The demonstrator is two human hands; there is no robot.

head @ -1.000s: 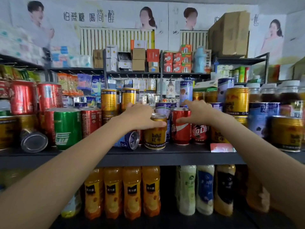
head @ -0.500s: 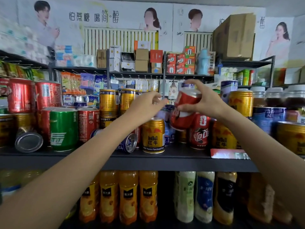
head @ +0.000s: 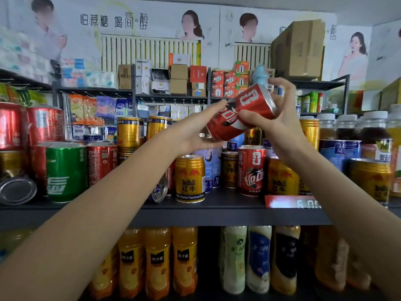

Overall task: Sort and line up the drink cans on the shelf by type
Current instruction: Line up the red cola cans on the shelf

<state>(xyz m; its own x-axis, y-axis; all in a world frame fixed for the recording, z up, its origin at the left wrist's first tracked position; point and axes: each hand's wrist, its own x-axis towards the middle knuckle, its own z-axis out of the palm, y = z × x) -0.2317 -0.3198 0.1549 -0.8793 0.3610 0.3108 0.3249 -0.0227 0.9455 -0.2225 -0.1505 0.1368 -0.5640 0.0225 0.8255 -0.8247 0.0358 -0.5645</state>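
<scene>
A red cola can [head: 240,112] is held tilted in the air above the dark shelf [head: 217,216], its top pointing up and right. My right hand [head: 280,114] grips its upper end with thumb and curled fingers. My left hand [head: 195,131] holds its lower end, thumb on the front and fingers underneath. Below stand a gold Red Bull can [head: 190,178], a second red cola can [head: 252,170] and another gold can [head: 282,178]. A blue can [head: 159,190] lies on its side behind my left forearm.
Red cans [head: 43,127] and a green can [head: 66,172] stand at the left, with a silver-ended can [head: 16,190] lying down. Gold cans [head: 130,132] are stacked behind. Blue cans and bottles [head: 345,148] fill the right. Juice bottles [head: 158,261] line the shelf below.
My right hand lifted the red cola can off the shelf and raised it, tilting it. My left hand left the gold can and took hold of the cola can's lower end.
</scene>
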